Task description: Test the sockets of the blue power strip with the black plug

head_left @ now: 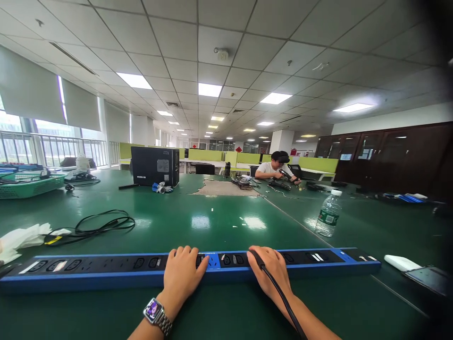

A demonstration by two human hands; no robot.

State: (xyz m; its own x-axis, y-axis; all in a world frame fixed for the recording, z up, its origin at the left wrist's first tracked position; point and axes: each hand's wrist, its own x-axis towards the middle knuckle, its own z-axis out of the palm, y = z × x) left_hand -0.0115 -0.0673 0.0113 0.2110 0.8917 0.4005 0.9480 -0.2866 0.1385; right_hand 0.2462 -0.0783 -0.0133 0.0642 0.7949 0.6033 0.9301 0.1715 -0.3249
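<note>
A long blue and black power strip (106, 269) lies across the near edge of the green table (219, 222). My left hand (182, 276), a watch on its wrist, rests flat on the strip's middle with fingers over the sockets. Just to the right, my right hand (271, 274) also lies on the strip. A black cable (279, 293) runs over the back of my right hand and along my forearm; its end sits at the strip under my fingertips. Whether the fingers pinch the plug is hidden.
A water bottle (329, 213) stands right of centre. A coiled black cord (95, 224) and white cloth (21, 238) lie at left, a green basket (28, 185) farther back. A black computer case (155, 166) stands mid-table. A seated person (274, 169) works at the far end. A white device (401, 262) lies at right.
</note>
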